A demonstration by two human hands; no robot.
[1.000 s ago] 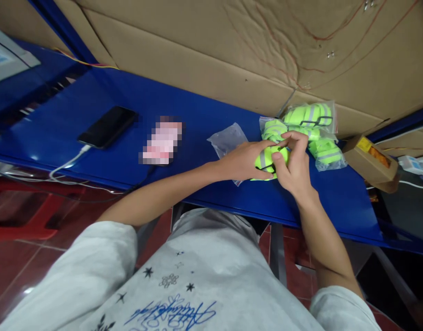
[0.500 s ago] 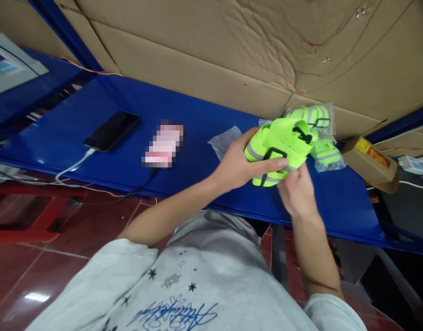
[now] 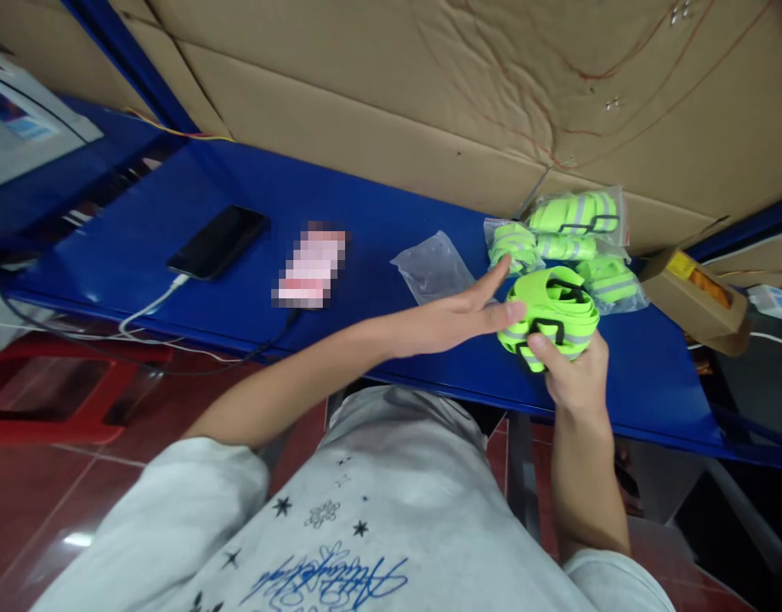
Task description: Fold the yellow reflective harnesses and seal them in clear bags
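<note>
From the head view, my right hand [image 3: 573, 378] has its grip clamped on a folded neon-yellow reflective strap [image 3: 550, 314], thumb pressed on its near edge, held just above the blue bench [image 3: 251, 289]. My left hand [image 3: 458, 319] is flat, grip apart, fingertips touching the strap's left side. Just behind lie bagged straps [image 3: 575, 234] and an empty plastic bag [image 3: 433, 268]; a phone [image 3: 218, 241] sits well apart at left.

A packing workshop: blue workbench [image 3: 378, 212], cardboard backing [image 3: 429, 93], bagged reflective bands [image 3: 575, 229].

Folded neon-green strap bundle [image 3: 550, 319] (black buckles) above bench edge.
</note>
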